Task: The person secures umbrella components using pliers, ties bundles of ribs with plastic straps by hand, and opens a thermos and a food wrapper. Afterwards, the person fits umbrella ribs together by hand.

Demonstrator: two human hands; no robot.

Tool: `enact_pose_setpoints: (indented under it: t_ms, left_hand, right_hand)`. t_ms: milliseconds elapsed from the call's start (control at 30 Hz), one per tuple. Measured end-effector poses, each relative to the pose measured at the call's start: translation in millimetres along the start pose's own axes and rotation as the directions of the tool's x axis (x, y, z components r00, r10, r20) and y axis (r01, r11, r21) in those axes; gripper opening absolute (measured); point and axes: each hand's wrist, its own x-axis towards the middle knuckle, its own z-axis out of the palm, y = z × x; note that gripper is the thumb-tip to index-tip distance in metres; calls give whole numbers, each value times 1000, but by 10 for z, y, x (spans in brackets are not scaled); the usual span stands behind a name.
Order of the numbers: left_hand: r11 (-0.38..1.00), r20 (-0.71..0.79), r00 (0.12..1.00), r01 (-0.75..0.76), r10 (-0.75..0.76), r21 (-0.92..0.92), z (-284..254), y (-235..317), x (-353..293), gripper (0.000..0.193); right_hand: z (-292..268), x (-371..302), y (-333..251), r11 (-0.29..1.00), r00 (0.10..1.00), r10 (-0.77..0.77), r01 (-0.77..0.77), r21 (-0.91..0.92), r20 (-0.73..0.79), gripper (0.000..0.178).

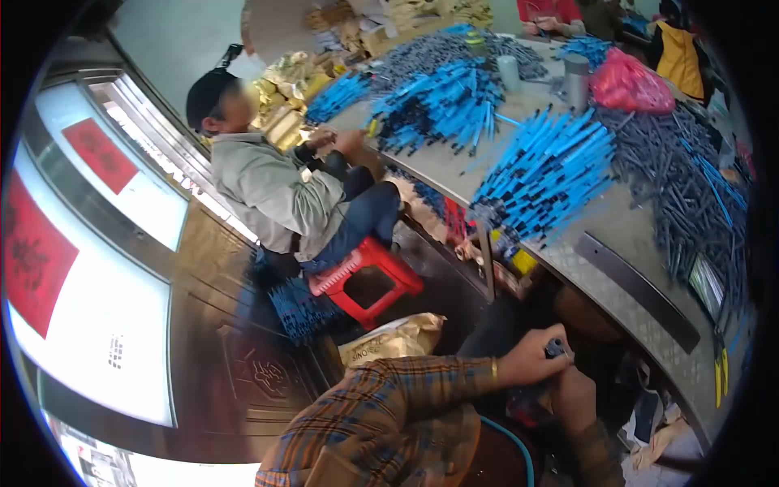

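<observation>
My left hand (531, 359) is closed around a small dark grey cylindrical piece (555, 348), whose end shows between thumb and fingers. Just below it, my right hand (574, 398) meets the left with its fingers curled in. Whatever the right one grips is hidden. Both hands are held low over my lap, beside the near edge of the table (625, 217). On that table lies a large heap of blue sticks with dark ends (548, 174), beyond my hands. A long dark flat bar (637, 288) rests near the table edge.
Dark grey pieces (677, 183) cover the right side, by a pink plastic bag (631, 83). A yellow-handled tool (721, 377) lies at the table's edge. A co-worker (280, 191) sits on a red stool (365, 280) at left; a brown paper bag (398, 339) stands nearer.
</observation>
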Motion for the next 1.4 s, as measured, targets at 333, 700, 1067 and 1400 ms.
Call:
enact_pose_setpoints:
  t_ms: [333, 700, 1067, 1400]
  left_hand:
    - [996, 122, 991, 38, -48, 86, -203, 127, -37, 20]
    - [981, 216, 960, 161, -181, 107, -140, 157, -3, 22]
    - [962, 203, 976, -125, 76, 242, -210, 97, 35, 22]
    - [998, 186, 980, -69, 68, -3, -61, 6, 8, 25]
  right_hand:
    - [-616, 430, -296, 942, 991, 56, -11, 337, -125, 22]
    - [-521, 351, -116, 799, 983, 181, -163, 580, 26, 11]
    - [-556, 559, -74, 847, 1000, -19, 20, 532, -6, 9]
    - [-731, 338, -250, 990, 988, -133, 128, 58, 82, 27]
